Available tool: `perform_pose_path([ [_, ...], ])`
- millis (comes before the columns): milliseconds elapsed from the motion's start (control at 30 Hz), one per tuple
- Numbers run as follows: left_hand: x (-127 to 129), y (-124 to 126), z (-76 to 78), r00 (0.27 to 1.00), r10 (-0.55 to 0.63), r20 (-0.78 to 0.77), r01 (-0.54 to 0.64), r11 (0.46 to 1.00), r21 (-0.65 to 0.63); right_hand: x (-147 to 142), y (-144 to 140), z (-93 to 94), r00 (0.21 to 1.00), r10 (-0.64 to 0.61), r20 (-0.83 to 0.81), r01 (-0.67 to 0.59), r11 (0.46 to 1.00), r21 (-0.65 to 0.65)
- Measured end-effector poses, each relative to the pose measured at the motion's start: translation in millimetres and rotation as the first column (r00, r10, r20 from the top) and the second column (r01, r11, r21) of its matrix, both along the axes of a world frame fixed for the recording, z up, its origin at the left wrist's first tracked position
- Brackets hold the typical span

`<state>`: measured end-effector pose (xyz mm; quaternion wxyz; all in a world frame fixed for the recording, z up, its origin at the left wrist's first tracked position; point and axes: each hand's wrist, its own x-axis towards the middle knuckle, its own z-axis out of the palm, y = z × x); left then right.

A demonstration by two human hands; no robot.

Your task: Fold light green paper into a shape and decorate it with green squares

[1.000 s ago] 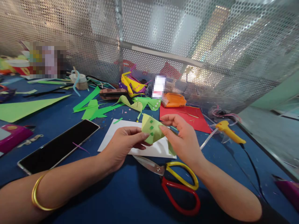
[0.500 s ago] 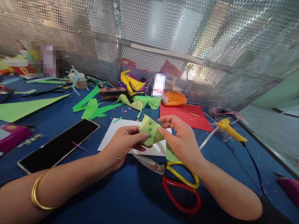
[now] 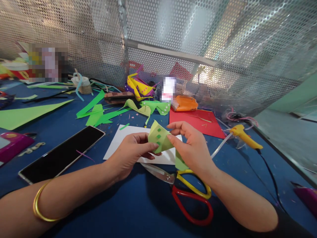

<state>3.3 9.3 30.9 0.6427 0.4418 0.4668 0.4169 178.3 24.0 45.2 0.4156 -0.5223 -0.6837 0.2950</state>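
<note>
Between my two hands is a folded piece of light green paper (image 3: 162, 140) with several small dark green squares in a row on its face. My left hand (image 3: 135, 148) pinches its left side, thumb in front. At the right edge, the thumb and fingers of my right hand (image 3: 187, 140) close on the same paper, and a green strip hangs below that hand. Under the paper lies a white sheet (image 3: 115, 142). Scissors (image 3: 170, 178) with one yellow and one red handle rest on the blue table just below my hands.
A phone (image 3: 64, 152) lies to the left. Green paper strips (image 3: 96, 114), a yellow and purple paper piece (image 3: 140, 86) and red paper (image 3: 208, 124) lie farther back. A yellow glue gun (image 3: 245, 137) with a cord is at the right. Perforated metal (image 3: 173, 33) walls the back.
Almost nothing differs. Both hands keep their hold on the light green paper, which is tilted very slightly differently.
</note>
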Motion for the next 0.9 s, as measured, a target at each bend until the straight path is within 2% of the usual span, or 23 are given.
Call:
perform_pose_path([
  [667, -0.2, 0.5, -0.9, 1.000, 0.009, -0.007, -0.009, 1.000, -0.019, 1.0, -0.8, 1.3, 1.000, -0.007, 0.025, 0.007, 1.000, -0.004],
  [900, -0.7, 1.4, -1.3, 0.998, 0.042, 0.045, -0.042, 0.999, 0.000, 0.4, -2.1, 2.8, 0.999, 0.023, 0.035, -0.021, 0.998, -0.059],
])
